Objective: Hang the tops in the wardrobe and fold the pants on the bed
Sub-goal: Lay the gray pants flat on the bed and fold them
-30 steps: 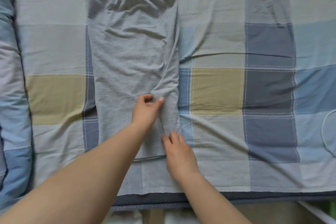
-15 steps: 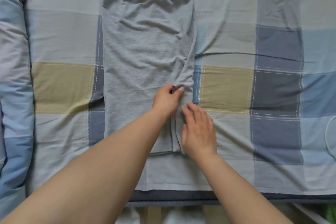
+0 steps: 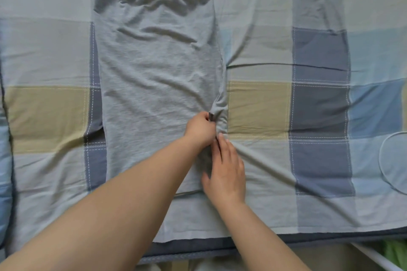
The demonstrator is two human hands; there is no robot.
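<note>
Grey pants [image 3: 154,68] lie lengthwise on the checked bed sheet [image 3: 264,105], folded leg over leg, with the elastic waistband at the top of the view. My left hand [image 3: 200,128] pinches a bunched bit of fabric at the pants' right edge. Just below it, my right hand [image 3: 226,171] lies flat with straight fingers on the same edge of the pants and on the sheet. My left forearm covers the lower right part of the pants.
A blue quilt [image 3: 4,160] runs along the left side. A thin white cable loop [image 3: 394,165] lies on the sheet at the right. The bed's front edge [image 3: 308,238] crosses the bottom, with a white frame rail [image 3: 378,257] and something green below it at the lower right.
My right hand has slid up along the pants' right edge until it lies right under my left hand, which keeps pinching the fabric. The camera has shifted a little.
</note>
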